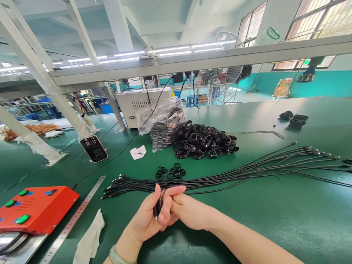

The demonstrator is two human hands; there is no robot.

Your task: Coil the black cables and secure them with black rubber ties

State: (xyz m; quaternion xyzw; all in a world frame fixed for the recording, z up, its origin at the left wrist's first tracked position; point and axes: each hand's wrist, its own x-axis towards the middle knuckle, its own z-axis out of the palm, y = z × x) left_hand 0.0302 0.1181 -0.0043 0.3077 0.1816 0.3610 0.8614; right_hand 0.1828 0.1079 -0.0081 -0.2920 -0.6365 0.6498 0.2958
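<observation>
A coiled black cable (pixel 157 208) with a small plug end is in my left hand (pixel 144 220), whose thumb points up beside it. My right hand (pixel 189 209) is closed against the left one around the same cable, its fingers mostly hidden. Just beyond both hands lies a long bundle of straight black cables (pixel 209 182) with metal plugs at both ends. Small black rings (pixel 176 171) lie in two little groups behind that bundle. Farther back is a heap of coiled black cables (pixel 205 141).
A plastic bag (pixel 166 126) of dark items stands beside the heap. At left are a red box with green buttons (pixel 41 209), a steel ruler (pixel 74 220), a pale cloth strip (pixel 90 238) and a phone (pixel 94 149) against a frame post. A metal beam (pixel 192 62) crosses above the green table (pixel 275 220).
</observation>
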